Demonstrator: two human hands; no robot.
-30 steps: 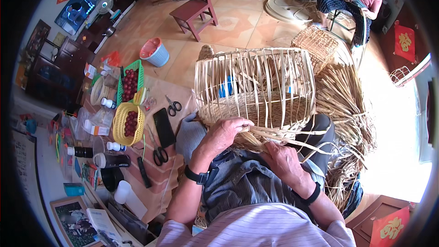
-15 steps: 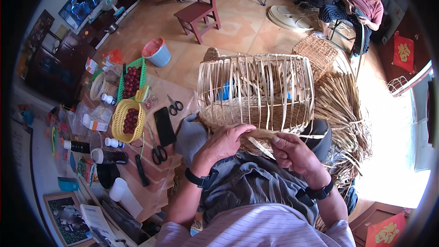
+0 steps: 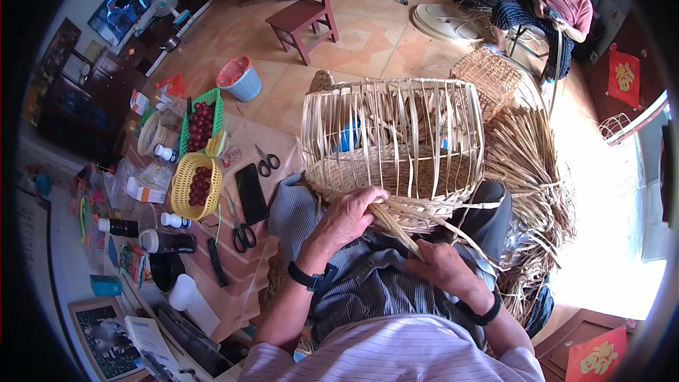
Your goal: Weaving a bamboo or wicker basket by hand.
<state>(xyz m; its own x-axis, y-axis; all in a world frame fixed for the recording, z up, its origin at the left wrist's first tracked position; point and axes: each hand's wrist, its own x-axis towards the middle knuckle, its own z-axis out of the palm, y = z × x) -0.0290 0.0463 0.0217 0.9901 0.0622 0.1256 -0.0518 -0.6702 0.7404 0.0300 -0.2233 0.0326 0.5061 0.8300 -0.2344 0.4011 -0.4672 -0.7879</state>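
A half-woven bamboo basket [image 3: 396, 141] with tall upright strips lies on its side across my lap. My left hand [image 3: 348, 218] presses against its woven lower rim, fingers curled over the weave. My right hand [image 3: 440, 266] grips a bundle of loose bamboo strips [image 3: 399, 230] that run up into the rim beside my left hand. Long strip ends trail off to the right over my knee.
A pile of bamboo strips [image 3: 530, 170] lies on the floor to my right. On my left a low table holds two pairs of scissors [image 3: 267, 163], a black phone [image 3: 250, 193], a yellow basket of red fruit [image 3: 196, 184] and bottles. Another person [image 3: 559, 7] sits at the back right by a small woven basket [image 3: 491, 74].
The basket has turned a little in my lap. My right hand has pulled back toward my body, drawing the strips with it, while my left hand stays at the rim.
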